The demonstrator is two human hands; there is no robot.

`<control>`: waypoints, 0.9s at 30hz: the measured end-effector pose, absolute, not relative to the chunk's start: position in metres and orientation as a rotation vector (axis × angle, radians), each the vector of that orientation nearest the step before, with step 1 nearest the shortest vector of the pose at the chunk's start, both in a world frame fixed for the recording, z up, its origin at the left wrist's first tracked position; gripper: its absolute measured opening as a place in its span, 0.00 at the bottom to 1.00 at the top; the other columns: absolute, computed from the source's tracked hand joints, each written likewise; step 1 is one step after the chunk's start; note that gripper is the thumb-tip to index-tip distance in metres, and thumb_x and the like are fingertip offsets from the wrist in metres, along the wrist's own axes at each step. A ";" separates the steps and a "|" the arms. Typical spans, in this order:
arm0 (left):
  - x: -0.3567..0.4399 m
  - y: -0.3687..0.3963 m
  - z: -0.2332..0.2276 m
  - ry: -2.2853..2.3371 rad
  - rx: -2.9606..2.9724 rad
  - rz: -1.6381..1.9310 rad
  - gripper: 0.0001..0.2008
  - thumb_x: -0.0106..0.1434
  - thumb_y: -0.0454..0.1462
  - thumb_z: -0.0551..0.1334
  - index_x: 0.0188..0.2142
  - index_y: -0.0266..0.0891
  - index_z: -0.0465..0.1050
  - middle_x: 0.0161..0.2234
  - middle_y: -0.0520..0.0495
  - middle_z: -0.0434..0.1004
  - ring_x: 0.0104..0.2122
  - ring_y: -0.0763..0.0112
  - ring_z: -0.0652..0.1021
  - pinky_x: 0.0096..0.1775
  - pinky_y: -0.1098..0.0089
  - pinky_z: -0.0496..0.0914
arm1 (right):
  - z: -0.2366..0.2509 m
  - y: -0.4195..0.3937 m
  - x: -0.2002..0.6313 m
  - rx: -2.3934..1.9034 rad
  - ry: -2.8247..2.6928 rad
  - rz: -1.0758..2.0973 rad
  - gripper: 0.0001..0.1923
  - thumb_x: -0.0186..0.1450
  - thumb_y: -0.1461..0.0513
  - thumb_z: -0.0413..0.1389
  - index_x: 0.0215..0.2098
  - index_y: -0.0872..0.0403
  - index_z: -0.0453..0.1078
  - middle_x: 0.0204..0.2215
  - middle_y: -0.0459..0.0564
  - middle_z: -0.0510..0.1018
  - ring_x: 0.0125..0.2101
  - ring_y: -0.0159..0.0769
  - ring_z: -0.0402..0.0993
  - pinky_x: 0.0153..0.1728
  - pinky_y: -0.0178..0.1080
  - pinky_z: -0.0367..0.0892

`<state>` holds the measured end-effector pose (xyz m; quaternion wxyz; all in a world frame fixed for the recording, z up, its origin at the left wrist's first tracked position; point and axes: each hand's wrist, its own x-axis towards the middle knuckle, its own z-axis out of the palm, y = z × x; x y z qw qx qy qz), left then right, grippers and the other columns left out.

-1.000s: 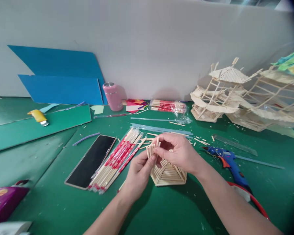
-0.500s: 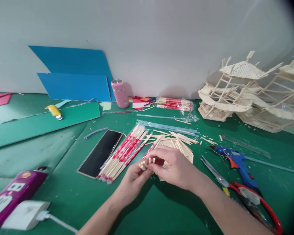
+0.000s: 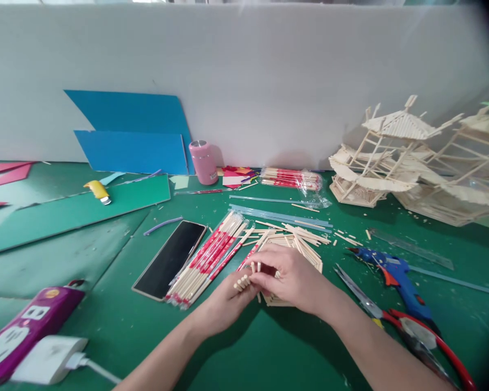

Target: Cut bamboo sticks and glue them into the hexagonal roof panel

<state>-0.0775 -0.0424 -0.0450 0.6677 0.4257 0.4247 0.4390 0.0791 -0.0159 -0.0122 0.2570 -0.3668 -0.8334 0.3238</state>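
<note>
Both hands met at the centre of a green mat (image 3: 269,347). The left hand (image 3: 228,304) pinched a bundle of short sticks (image 3: 244,281); the right hand (image 3: 293,278) gripped them too, above a stick-built frame (image 3: 305,252).

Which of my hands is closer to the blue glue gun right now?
Right. Your right hand rests on the stick frame, just left of the blue glue gun. Your left hand, in a grip on short sticks, sits farther left, beyond the right hand.
</note>
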 end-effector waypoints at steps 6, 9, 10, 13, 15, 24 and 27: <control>-0.080 -0.037 -0.042 0.879 1.148 0.788 0.09 0.57 0.40 0.59 0.26 0.37 0.72 0.26 0.47 0.71 0.29 0.68 0.70 0.35 0.71 0.64 | -0.009 -0.014 0.078 -0.958 -2.201 0.944 0.15 0.58 0.70 0.51 0.41 0.50 0.69 0.31 0.45 0.74 0.29 0.30 0.70 0.34 0.35 0.65; -0.079 -0.036 -0.043 0.817 1.081 0.779 0.12 0.60 0.41 0.55 0.27 0.37 0.71 0.25 0.47 0.70 0.28 0.69 0.71 0.35 0.69 0.64 | -0.009 -0.011 0.082 -0.999 -2.081 0.934 0.18 0.58 0.69 0.50 0.45 0.50 0.67 0.33 0.45 0.75 0.31 0.30 0.71 0.33 0.33 0.67; -0.079 -0.036 -0.043 0.806 1.058 0.780 0.12 0.60 0.41 0.54 0.29 0.37 0.71 0.25 0.47 0.69 0.28 0.68 0.71 0.36 0.68 0.64 | -0.009 -0.009 0.086 -1.041 -2.036 0.918 0.17 0.58 0.68 0.50 0.45 0.51 0.67 0.34 0.46 0.75 0.33 0.31 0.71 0.32 0.33 0.67; -0.079 -0.037 -0.045 0.810 1.009 0.782 0.11 0.61 0.41 0.53 0.35 0.37 0.70 0.24 0.48 0.68 0.28 0.67 0.71 0.35 0.68 0.63 | -0.014 0.000 0.108 -1.268 -1.954 0.804 0.12 0.60 0.65 0.49 0.42 0.53 0.68 0.34 0.47 0.75 0.33 0.31 0.71 0.31 0.32 0.67; -0.078 -0.037 -0.048 0.857 1.033 0.792 0.10 0.61 0.40 0.54 0.36 0.38 0.70 0.23 0.50 0.66 0.26 0.69 0.70 0.32 0.70 0.62 | -0.019 0.005 0.128 -1.452 -1.946 0.674 0.10 0.61 0.63 0.48 0.39 0.53 0.68 0.33 0.48 0.76 0.32 0.32 0.72 0.32 0.33 0.67; -0.073 -0.044 -0.058 1.071 1.185 0.793 0.12 0.60 0.43 0.55 0.38 0.39 0.69 0.21 0.54 0.56 0.23 0.74 0.59 0.26 0.73 0.55 | -0.038 -0.005 0.159 -1.791 -2.116 0.516 0.08 0.59 0.62 0.48 0.26 0.51 0.68 0.22 0.44 0.74 0.24 0.33 0.69 0.24 0.33 0.60; -0.072 -0.046 -0.059 1.081 1.188 0.800 0.14 0.60 0.44 0.54 0.40 0.39 0.68 0.21 0.55 0.57 0.23 0.74 0.60 0.26 0.72 0.55 | -0.039 -0.008 0.144 -1.823 -2.211 0.487 0.05 0.57 0.63 0.49 0.27 0.51 0.67 0.24 0.43 0.74 0.25 0.31 0.69 0.24 0.31 0.59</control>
